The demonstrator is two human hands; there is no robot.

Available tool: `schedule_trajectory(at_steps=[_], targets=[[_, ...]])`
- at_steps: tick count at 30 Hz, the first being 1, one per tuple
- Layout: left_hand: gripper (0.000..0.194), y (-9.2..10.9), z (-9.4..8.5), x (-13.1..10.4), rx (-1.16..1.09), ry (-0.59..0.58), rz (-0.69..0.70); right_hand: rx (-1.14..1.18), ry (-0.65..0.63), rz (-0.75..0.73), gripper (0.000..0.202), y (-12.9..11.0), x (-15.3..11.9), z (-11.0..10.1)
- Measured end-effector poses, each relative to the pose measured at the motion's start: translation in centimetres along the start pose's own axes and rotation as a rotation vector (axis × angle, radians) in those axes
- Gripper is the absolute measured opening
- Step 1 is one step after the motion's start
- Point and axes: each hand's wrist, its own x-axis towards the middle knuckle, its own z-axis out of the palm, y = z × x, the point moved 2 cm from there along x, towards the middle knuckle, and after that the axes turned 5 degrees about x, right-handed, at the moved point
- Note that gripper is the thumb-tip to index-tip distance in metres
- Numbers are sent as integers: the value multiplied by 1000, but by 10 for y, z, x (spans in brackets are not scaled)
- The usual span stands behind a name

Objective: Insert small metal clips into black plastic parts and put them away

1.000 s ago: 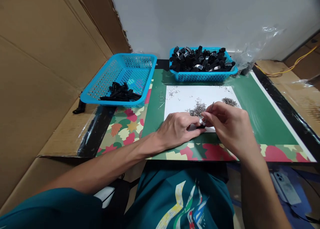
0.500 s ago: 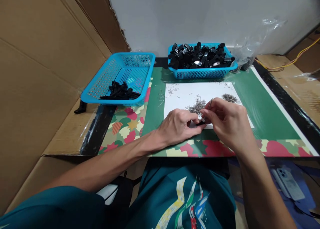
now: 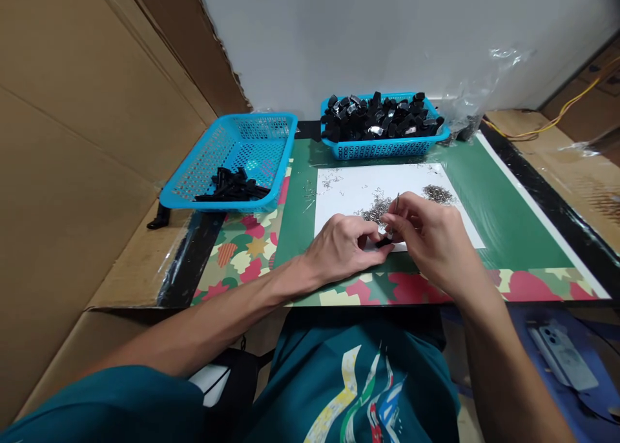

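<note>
Patterned near border (image 3: 527, 287) runs below both hands, lower centre. Open green mat (image 3: 518, 230) right of centre; blue baskets (image 3: 387, 150) across upper left and upper centre. Small black part (image 3: 385, 241), centre: pinched between left hand (image 3: 336, 246) thumb and forefinger. Right hand (image 3: 438, 239) fingertips, nearly together, grip thin metal rod (image 3: 398, 204) above it.

a small black piece (image 3: 384, 242) slants in the left grip (image 3: 341, 244); a thin metal tool (image 3: 398, 203) stands nearly upright in the right grip (image 3: 434, 235).
</note>
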Motion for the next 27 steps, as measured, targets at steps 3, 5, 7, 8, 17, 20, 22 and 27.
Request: schedule_trajectory(at_steps=[3, 5, 7, 8, 17, 20, 22, 27], targets=[[27, 2, 0, 0, 7, 2, 25, -44, -19, -10, 14, -2, 1, -1], [25, 2, 0, 0, 24, 7, 44, -77, -30, -20, 12, -4, 3, -1], [22, 2, 0, 0, 48, 8, 61, -108, -39, -30, 12, -6, 5, -1], [21, 2, 0, -1, 58, 8, 70, -125, -43, -37, 12, -6, 7, -1], [28, 3, 4, -2, 98, 28, 135, -165, -16, -116, 16, -2, 11, 0], [28, 3, 5, -2, 86, 29, 137, -155, -10, -145, 21, -1, 11, 0], [28, 3, 5, -2, 81, 35, 127, -175, -18, -158, 25, -2, 12, 0], [29, 4, 5, -1, 59, 47, 120, -201, -61, -183, 32, -5, 16, -1]])
